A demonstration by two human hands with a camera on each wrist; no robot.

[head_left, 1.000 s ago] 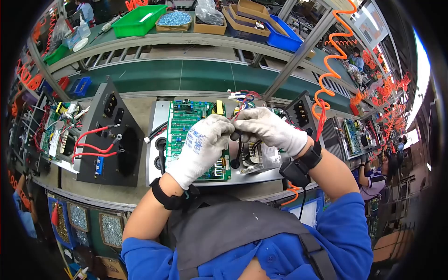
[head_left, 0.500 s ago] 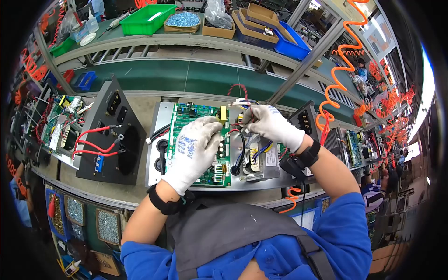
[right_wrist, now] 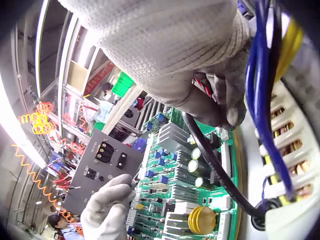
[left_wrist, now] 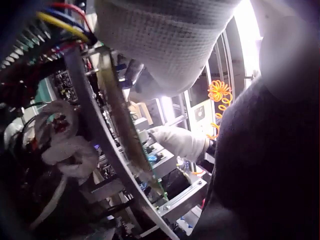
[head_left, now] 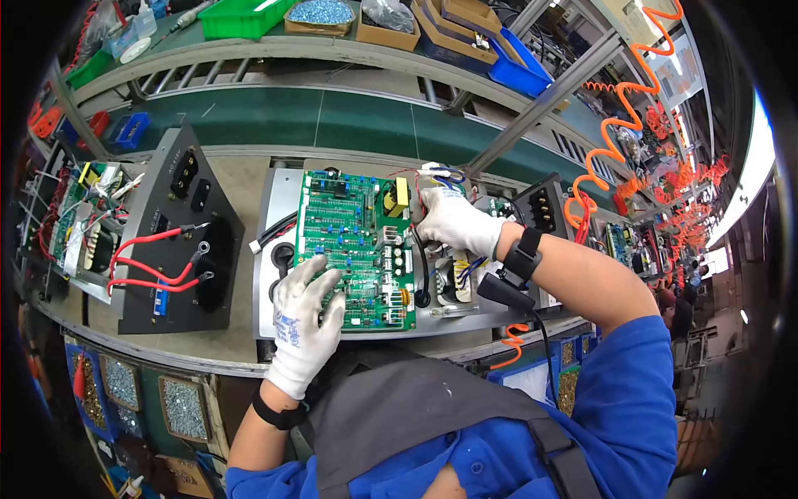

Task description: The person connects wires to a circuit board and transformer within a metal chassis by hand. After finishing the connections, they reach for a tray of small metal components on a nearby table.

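Observation:
A green circuit board [head_left: 345, 237] lies on a silver metal plate [head_left: 281, 195]. My gloved left hand [head_left: 306, 328] is over the board's near left edge, fingers spread and slightly bent, holding nothing. At the board's right side, my gloved right hand [head_left: 457, 220] has its fingers curled round the upper end of a black cable [right_wrist: 215, 165]. Red wire [right_wrist: 202, 86] shows between those fingers in the right wrist view. The cable's lower end enters a round grommet [right_wrist: 265, 212] in the plate. Blue and yellow wires [right_wrist: 262, 95] run beside a white slotted part [right_wrist: 287, 145].
To the left stands a black panel [head_left: 174, 241] with red cables [head_left: 154, 279]. Another unit [head_left: 544, 212] is on the right, under a coiled orange hose [head_left: 615, 137]. Beyond lies a green conveyor [head_left: 366, 116]; bins of small parts [head_left: 184, 407] sit below the bench.
My left hand has drawn back from the board's middle toward its near left edge, its fingers spreading. My right hand stays by the board's right side, having parted from the left.

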